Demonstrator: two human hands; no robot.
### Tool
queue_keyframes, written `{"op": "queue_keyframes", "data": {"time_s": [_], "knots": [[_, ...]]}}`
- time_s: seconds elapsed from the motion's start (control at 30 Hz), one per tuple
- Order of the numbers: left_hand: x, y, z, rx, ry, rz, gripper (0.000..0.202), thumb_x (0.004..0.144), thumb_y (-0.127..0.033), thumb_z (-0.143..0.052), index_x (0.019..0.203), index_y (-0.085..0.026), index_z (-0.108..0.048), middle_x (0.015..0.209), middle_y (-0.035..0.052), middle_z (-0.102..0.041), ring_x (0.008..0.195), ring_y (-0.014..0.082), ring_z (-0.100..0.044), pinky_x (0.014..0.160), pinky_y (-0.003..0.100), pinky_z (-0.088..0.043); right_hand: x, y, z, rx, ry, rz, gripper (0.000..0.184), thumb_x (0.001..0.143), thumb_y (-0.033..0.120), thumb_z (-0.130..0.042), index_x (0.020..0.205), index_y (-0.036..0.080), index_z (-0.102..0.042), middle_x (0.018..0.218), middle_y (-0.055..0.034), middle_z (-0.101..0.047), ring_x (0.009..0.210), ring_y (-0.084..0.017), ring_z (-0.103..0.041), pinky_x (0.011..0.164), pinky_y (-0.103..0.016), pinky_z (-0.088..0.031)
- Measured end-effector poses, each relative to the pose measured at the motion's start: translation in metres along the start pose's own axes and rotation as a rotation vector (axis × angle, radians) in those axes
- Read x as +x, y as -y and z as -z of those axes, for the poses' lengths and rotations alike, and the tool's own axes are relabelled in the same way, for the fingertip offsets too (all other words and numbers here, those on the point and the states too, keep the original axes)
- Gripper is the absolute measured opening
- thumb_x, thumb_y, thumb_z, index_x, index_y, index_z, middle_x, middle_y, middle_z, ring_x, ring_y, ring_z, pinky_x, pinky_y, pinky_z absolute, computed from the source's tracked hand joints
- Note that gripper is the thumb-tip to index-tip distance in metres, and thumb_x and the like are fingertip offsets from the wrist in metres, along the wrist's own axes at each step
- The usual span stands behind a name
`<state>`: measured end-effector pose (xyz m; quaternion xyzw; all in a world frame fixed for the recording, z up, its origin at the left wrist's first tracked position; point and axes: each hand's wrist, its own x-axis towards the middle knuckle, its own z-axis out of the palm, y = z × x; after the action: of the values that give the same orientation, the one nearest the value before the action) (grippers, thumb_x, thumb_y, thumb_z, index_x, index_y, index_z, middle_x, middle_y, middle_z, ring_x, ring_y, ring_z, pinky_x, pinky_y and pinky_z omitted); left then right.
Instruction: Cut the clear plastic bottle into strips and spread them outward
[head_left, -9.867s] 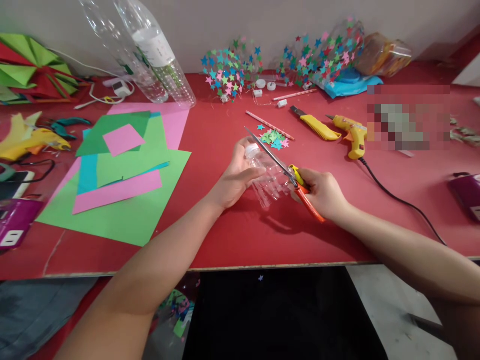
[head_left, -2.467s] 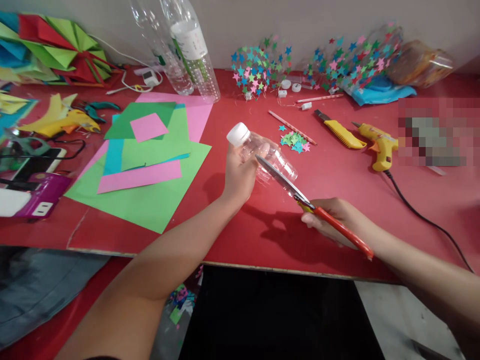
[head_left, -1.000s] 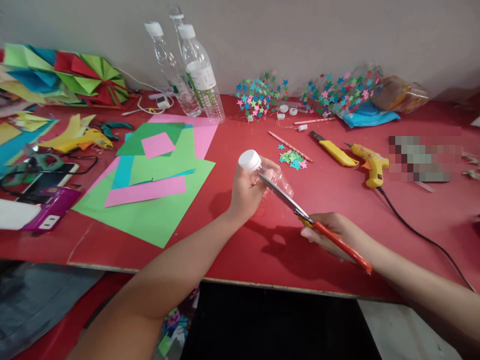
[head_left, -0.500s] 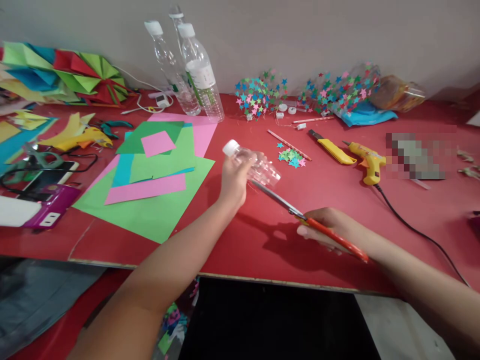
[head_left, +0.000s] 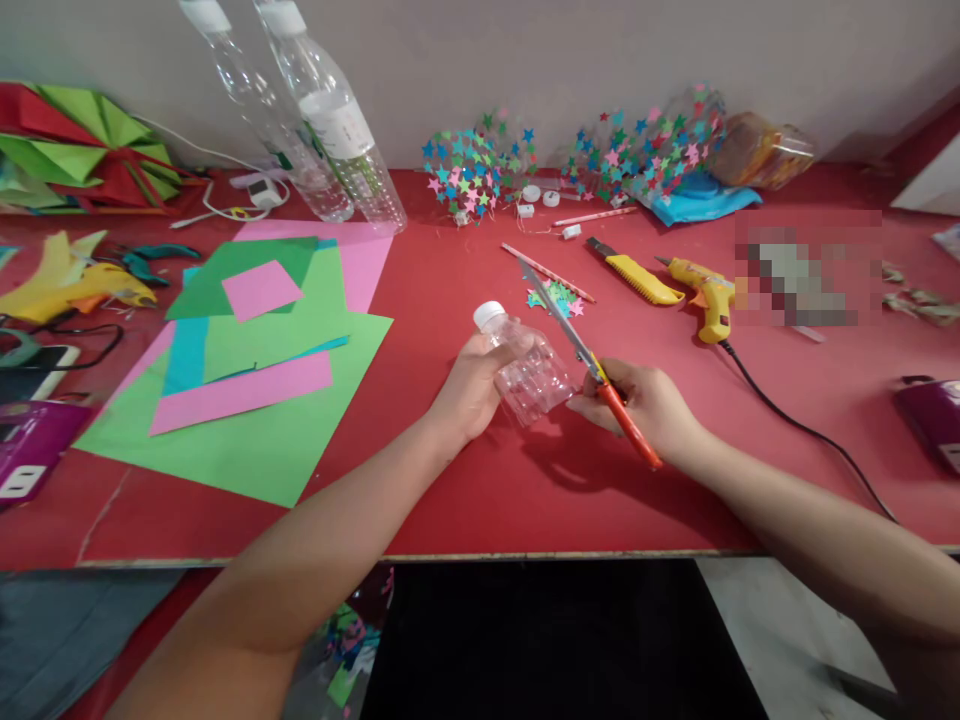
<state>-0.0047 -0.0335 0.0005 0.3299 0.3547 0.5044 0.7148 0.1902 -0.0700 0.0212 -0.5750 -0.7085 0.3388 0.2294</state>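
Observation:
My left hand (head_left: 471,385) is wrapped round a small clear plastic bottle (head_left: 531,374) with a white cap, held just above the red table (head_left: 480,480), cap pointing up and to the left. My right hand (head_left: 651,405) grips the orange handles of a pair of scissors (head_left: 592,367). The blades point up and left, running alongside the bottle's right side. A small heap of paper stars (head_left: 556,296) lies just behind the blade tips.
Green, pink and blue paper sheets (head_left: 247,370) lie at left. Two tall clear bottles (head_left: 330,130) stand at the back. A yellow utility knife (head_left: 636,276), a yellow glue gun (head_left: 706,296) with a black cord, star-covered bottles (head_left: 480,165) and a pencil (head_left: 546,271) lie beyond my hands.
My left hand brought the bottle lower and closer to me. My right hand moved the scissors up beside the bottle's right side, blades now pointing away from me. The view tilted down.

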Motion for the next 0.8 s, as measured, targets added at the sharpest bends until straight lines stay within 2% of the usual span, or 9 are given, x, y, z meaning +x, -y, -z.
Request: {"op": "queue_keyframes", "data": {"time_s": [0.13,0.27,0.33,0.4,0.53,0.67,0.8], "knots": [[-0.004,0.001,-0.002,0.077,0.011,0.001,0.048,0.065,-0.026,-0.079,0.102,-0.022,-0.049,0.091,0.0021,-0.066,0.086,0.0194,-0.067,0.076,0.033,-0.053,-0.002,-0.005,-0.005,-0.13,-0.057,0.119,0.024,0.072,0.034,-0.054,0.063,0.022,-0.034,0.052,0.0074,-0.031,0.05,-0.008,-0.024,0.049,-0.022,-0.024],[-0.002,-0.004,0.004,0.075,0.202,0.085,0.047,0.063,-0.018,-0.077,0.103,-0.023,-0.052,0.102,0.0054,-0.068,0.095,0.0231,-0.068,0.08,0.034,-0.055,-0.001,-0.008,-0.004,-0.183,-0.066,0.178,0.022,0.07,0.033,-0.05,0.063,0.023,-0.031,0.051,0.0073,-0.029,0.048,-0.008,-0.023,0.048,-0.022,-0.022],[0.0,-0.006,0.008,0.039,0.259,0.12,0.05,0.061,-0.014,-0.076,0.106,-0.024,-0.054,0.104,0.0067,-0.068,0.098,0.0247,-0.068,0.081,0.036,-0.056,0.001,-0.007,-0.003,-0.218,-0.061,0.178,0.022,0.069,0.034,-0.048,0.062,0.024,-0.029,0.051,0.007,-0.028,0.047,-0.008,-0.022,0.048,-0.023,-0.021],[0.001,-0.007,0.009,-0.009,0.267,0.137,0.05,0.061,-0.018,-0.077,0.107,-0.024,-0.057,0.104,0.0077,-0.068,0.099,0.0261,-0.068,0.082,0.038,-0.056,0.002,-0.006,-0.003,-0.246,-0.055,0.167,0.023,0.069,0.035,-0.046,0.062,0.024,-0.028,0.051,0.0067,-0.028,0.047,-0.008,-0.021,0.048,-0.024,-0.021],[0.002,-0.007,0.009,-0.028,0.309,0.111,0.028,0.072,-0.035,-0.074,0.094,-0.022,-0.063,0.099,0.0071,-0.068,0.094,0.0239,-0.068,0.08,0.036,-0.057,0.002,-0.006,-0.003,-0.243,-0.036,0.168,0.023,0.07,0.036,-0.046,0.063,0.024,-0.028,0.05,0.0066,-0.031,0.047,-0.008,-0.021,0.049,-0.024,-0.022],[0.002,-0.008,0.01,0.098,0.309,0.125,0.02,0.074,-0.028,-0.073,0.091,-0.02,-0.066,0.1,0.0079,-0.07,0.093,0.0215,-0.068,0.08,0.031,-0.056,0.001,-0.005,-0.002,-0.171,-0.007,0.165,0.022,0.072,0.035,-0.047,0.062,0.023,-0.031,0.051,0.0069,-0.031,0.048,-0.008,-0.024,0.049,-0.023,-0.023],[0.003,-0.011,0.013,0.114,0.281,0.158,0.025,0.076,-0.027,-0.072,0.098,-0.018,-0.066,0.108,0.012,-0.071,0.101,0.0258,-0.069,0.084,0.036,-0.056,0.001,-0.002,-0.001,-0.084,-0.01,0.097,0.019,0.066,0.031,-0.047,0.059,0.022,-0.032,0.052,0.0064,-0.029,0.052,-0.008,-0.027,0.049,-0.022,-0.023]]}}
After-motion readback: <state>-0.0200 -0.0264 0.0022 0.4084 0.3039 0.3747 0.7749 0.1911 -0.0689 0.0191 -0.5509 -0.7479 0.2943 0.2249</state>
